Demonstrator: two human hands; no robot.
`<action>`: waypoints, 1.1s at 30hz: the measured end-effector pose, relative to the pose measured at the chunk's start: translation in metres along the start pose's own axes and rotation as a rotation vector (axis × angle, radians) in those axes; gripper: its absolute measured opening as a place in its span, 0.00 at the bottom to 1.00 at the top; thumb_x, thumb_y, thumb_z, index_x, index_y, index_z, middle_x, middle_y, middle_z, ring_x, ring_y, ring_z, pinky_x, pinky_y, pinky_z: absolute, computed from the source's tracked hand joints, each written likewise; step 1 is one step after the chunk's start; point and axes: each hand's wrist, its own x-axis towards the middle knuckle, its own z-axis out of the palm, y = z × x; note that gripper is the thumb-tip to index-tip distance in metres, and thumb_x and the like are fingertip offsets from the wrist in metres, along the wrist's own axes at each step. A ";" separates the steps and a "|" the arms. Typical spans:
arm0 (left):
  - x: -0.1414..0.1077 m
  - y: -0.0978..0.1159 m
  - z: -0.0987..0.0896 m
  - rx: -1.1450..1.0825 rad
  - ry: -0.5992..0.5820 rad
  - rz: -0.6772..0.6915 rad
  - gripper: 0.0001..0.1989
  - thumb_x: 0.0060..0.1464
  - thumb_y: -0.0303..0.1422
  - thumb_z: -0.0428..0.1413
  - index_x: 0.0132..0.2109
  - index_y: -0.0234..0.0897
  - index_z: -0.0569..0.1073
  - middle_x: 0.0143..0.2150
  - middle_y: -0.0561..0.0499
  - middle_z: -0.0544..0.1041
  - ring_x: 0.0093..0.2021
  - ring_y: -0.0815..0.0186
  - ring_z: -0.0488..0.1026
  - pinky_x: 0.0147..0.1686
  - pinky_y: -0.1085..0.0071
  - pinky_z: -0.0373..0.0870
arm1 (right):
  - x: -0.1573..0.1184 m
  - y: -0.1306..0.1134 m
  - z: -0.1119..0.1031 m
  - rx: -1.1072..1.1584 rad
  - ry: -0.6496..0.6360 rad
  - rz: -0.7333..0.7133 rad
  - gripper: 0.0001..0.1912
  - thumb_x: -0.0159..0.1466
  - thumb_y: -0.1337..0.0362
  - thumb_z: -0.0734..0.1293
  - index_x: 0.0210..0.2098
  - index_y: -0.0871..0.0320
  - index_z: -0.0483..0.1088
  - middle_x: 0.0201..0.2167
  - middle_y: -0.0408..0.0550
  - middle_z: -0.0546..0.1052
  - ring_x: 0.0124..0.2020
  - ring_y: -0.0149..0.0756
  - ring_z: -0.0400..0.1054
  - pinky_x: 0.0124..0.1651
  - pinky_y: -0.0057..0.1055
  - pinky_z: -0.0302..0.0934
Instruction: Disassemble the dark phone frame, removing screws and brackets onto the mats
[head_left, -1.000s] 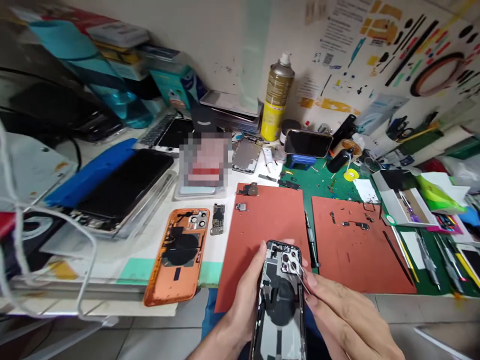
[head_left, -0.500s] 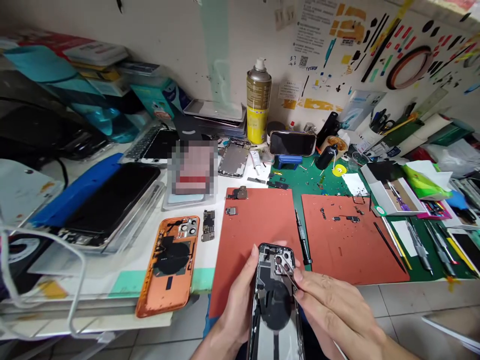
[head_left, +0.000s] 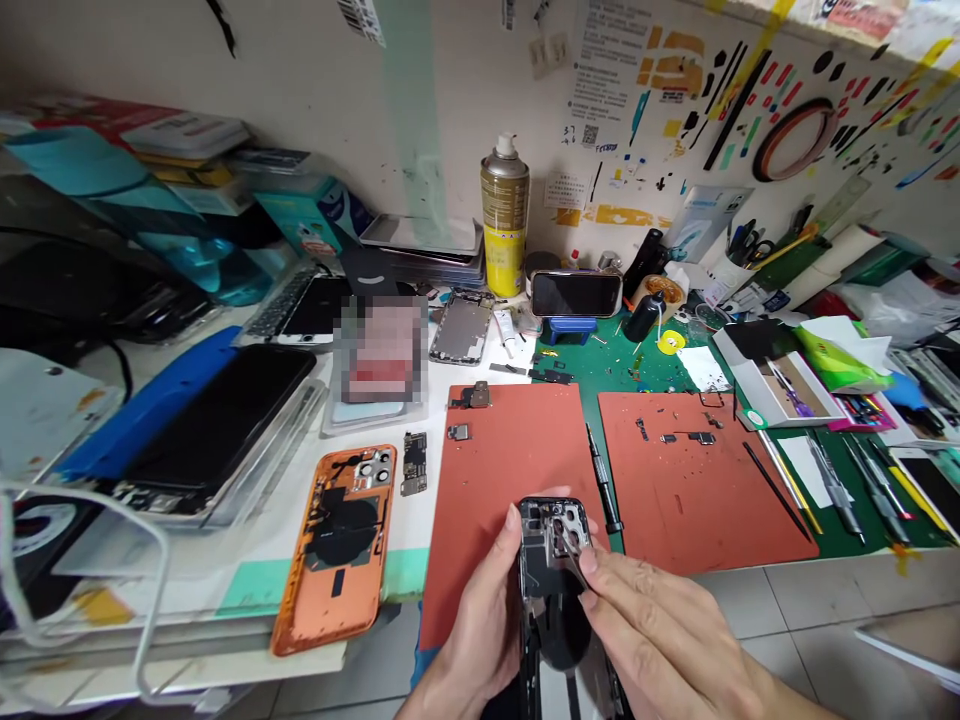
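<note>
My left hand is wrapped round the left edge of a phone housing with its inside facing up. A dark round pad and a camera cutout frame show inside it. In my right hand a pair of thin metal tweezers is pinched between thumb and fingers. Their tips reach the camera frame at the top of the housing; whether they grip a part there is too small to tell. The housing is held above the near edge of a red-brown mat.
An orange phone back housing and a logic board lie on the left. A screwdriver rests between the first mat and a second mat bearing small parts. Behind stand a spray can and a propped phone.
The camera view has shifted slightly. The tweezers have moved a little at the camera frame, and the phone housing is tilted differently. Both hands keep their holds.
</note>
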 end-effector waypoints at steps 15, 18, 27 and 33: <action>0.001 -0.004 -0.007 0.013 -0.084 0.040 0.28 0.71 0.50 0.60 0.71 0.44 0.73 0.59 0.39 0.83 0.55 0.49 0.83 0.63 0.51 0.74 | 0.018 0.000 -0.002 -0.087 -0.044 -0.126 0.18 0.73 0.79 0.58 0.44 0.74 0.81 0.43 0.65 0.87 0.50 0.49 0.85 0.57 0.37 0.80; 0.002 -0.005 -0.005 0.036 -0.082 0.066 0.28 0.69 0.50 0.61 0.68 0.43 0.75 0.61 0.39 0.82 0.57 0.47 0.82 0.63 0.50 0.74 | 0.019 0.000 -0.002 -0.110 -0.037 -0.131 0.18 0.74 0.80 0.58 0.43 0.73 0.81 0.41 0.63 0.88 0.48 0.47 0.86 0.57 0.34 0.80; 0.002 -0.005 -0.008 0.061 -0.137 0.114 0.24 0.72 0.46 0.57 0.68 0.41 0.75 0.61 0.37 0.81 0.60 0.44 0.80 0.64 0.48 0.73 | 0.011 -0.005 0.001 -0.138 -0.047 -0.097 0.16 0.75 0.79 0.60 0.43 0.70 0.80 0.43 0.60 0.88 0.49 0.47 0.86 0.59 0.36 0.78; 0.002 -0.005 -0.010 0.071 -0.178 0.137 0.25 0.72 0.47 0.57 0.68 0.42 0.75 0.63 0.38 0.80 0.62 0.43 0.79 0.66 0.46 0.71 | 0.002 -0.007 0.002 -0.146 -0.090 -0.088 0.17 0.75 0.78 0.59 0.44 0.69 0.81 0.46 0.60 0.87 0.49 0.48 0.86 0.56 0.37 0.80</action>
